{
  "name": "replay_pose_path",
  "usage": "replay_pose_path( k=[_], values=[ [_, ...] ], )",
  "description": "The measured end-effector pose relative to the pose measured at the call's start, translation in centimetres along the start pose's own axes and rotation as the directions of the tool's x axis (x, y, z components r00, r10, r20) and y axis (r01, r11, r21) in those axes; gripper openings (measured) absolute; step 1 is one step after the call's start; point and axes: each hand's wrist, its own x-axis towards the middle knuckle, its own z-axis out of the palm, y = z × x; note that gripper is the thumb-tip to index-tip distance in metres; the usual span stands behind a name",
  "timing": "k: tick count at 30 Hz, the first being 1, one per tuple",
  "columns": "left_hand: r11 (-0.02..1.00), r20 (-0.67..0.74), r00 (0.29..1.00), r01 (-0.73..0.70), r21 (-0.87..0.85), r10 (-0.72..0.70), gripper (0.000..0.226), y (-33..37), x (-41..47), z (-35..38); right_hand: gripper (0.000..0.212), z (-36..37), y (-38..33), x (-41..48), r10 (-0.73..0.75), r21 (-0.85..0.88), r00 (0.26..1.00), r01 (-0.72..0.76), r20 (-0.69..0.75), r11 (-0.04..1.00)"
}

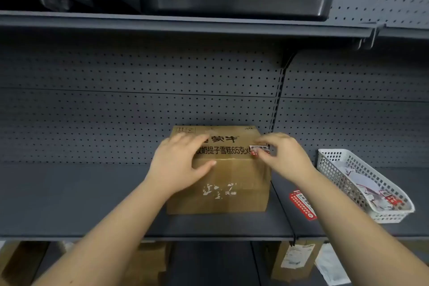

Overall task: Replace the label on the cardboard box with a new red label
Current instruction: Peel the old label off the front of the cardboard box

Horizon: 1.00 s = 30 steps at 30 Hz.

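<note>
Dim, flat overhead light; deep shadow under the upper shelf [185, 28]. Wide-angle bending curves the frame edges. Soft blur throughout, strongest at the bottom corners.

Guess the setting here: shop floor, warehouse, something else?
Probably a shop aisle or stockroom: grey pegboard-backed shelving, a printed cardboard box being labelled on the shelf, and a white basket of labels beside it.
</note>
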Motion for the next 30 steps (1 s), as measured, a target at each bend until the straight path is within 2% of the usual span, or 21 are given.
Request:
replay_pose_path(
  k=[2, 5, 8, 15, 26, 30],
  values=[
    [1.000, 0.049, 0.999, -0.020, -0.014, 0.021, 0.061, 0.5, 1.3, 0.9, 0.023, 0.3, 1.1, 1.1, 0.048, 0.046, 0.997, -0.052, 0.067, 0.998],
    [1.000, 0.157, 0.988, -0.011, 0.015, 0.008, 0.065, 0.9, 3.1, 2.9, 0.020, 1.6, 2.8, 3.0, 0.026, 0.007, 0.982, -0.028, 0.185, 1.000],
    [1.000, 0.190, 0.981, 0.024, 0.000, -0.023, 0.070, 0.8, 3.6, 4.6, 0.019, 2.3, 3.3, 4.1, 0.006, 0.009, 0.971, -0.008, 0.240, 1.000],
    [0.999, 0.079, 0.996, 0.042, 0.035, -0.045, 0.067, 0.8, 3.4, 6.5, 0.012, 3.4, 4.7, 5.6, -0.042, 0.040, 0.969, 0.033, 0.243, 0.999],
    [0.997, 0.085, 0.994, 0.071, 0.020, -0.073, 0.067, 0.9, 3.5, 6.7, 0.008, 4.5, 5.4, 6.0, -0.083, 0.032, 0.969, 0.077, 0.234, 0.996],
    [0.997, 0.067, 0.995, 0.078, 0.006, -0.079, 0.066, 0.8, 3.5, 6.7, 0.014, 4.0, 5.3, 6.8, -0.050, 0.025, 0.939, 0.044, 0.340, 0.999]
  ],
)
